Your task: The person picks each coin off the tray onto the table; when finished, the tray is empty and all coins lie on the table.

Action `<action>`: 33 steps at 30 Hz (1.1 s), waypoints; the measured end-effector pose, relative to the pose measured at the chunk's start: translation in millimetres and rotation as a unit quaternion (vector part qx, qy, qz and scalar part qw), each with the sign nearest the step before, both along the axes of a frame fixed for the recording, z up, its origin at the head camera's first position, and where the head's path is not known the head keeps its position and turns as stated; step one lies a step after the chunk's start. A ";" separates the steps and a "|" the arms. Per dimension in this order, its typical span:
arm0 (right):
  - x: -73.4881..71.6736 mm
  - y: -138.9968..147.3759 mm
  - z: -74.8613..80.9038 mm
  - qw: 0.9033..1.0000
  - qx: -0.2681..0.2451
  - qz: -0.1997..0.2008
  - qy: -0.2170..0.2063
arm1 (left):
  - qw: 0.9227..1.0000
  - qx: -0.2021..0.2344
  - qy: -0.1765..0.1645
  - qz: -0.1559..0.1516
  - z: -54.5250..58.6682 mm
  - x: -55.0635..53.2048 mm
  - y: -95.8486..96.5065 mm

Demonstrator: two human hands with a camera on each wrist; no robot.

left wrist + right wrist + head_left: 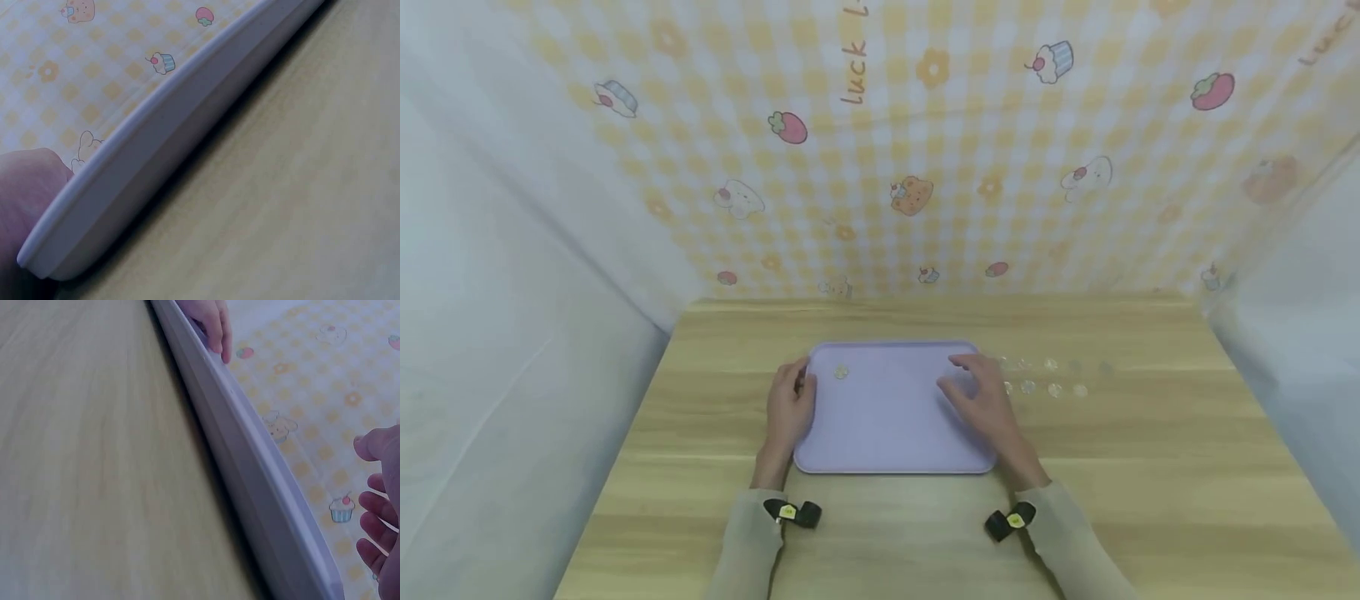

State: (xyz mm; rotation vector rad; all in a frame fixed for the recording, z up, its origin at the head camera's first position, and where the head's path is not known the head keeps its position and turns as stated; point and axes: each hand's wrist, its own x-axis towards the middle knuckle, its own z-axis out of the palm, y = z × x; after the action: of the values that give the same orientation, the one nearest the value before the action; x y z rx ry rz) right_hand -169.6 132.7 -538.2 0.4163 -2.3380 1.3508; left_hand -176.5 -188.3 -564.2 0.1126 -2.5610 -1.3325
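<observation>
A shallow lavender rectangular tray (887, 425) lies on the table. My left hand (790, 408) grips its left rim, the thumb along the inner side; part of that hand also shows at the tray wall in the left wrist view. Over the tray's right side hovers my right hand (988, 404), thumb and fingers apart and holding nothing. In the right wrist view the fingers of the right hand (378, 512) are spread loosely above the rim. One small, round, shiny, coin-like disc (841, 372) lies in the tray's upper left corner.
Several more small round discs (1055, 390) lie in two rows on the wooden table (1150, 467), right of the tray; the right hand may hide some. A yellow checked cloth (865, 150) hangs behind the table, and white sheets (490, 292) flank both sides.
</observation>
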 end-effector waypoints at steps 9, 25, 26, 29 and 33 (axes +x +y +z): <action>-8.9 -26.0 -1.1 0.999 0.029 0.017 -0.003 | 1.000 -0.014 0.000 -0.001 -0.3 -4.0 -1.8; -6.5 -71.3 -6.1 0.994 0.045 0.033 -0.091 | 1.000 0.004 -0.008 -0.004 -6.3 3.9 -0.9; -7.2 -73.6 -5.5 0.994 0.045 0.035 -0.089 | 1.000 0.006 -0.007 -0.003 -6.1 4.4 -0.6; -10.6 -81.1 -4.2 0.995 0.040 0.041 -0.085 | 1.000 0.010 -0.008 -0.001 -3.0 4.6 -0.6; -16.6 -92.5 -0.5 0.994 0.040 0.045 -0.091 | 1.000 0.005 -0.001 0.002 0.5 1.3 -2.3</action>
State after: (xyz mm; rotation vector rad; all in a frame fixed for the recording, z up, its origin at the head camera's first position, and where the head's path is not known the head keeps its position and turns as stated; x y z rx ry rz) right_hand -186.2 40.2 -538.7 0.4434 -2.5565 1.3929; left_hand -175.2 -190.6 -563.8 0.1202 -2.5541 -1.3455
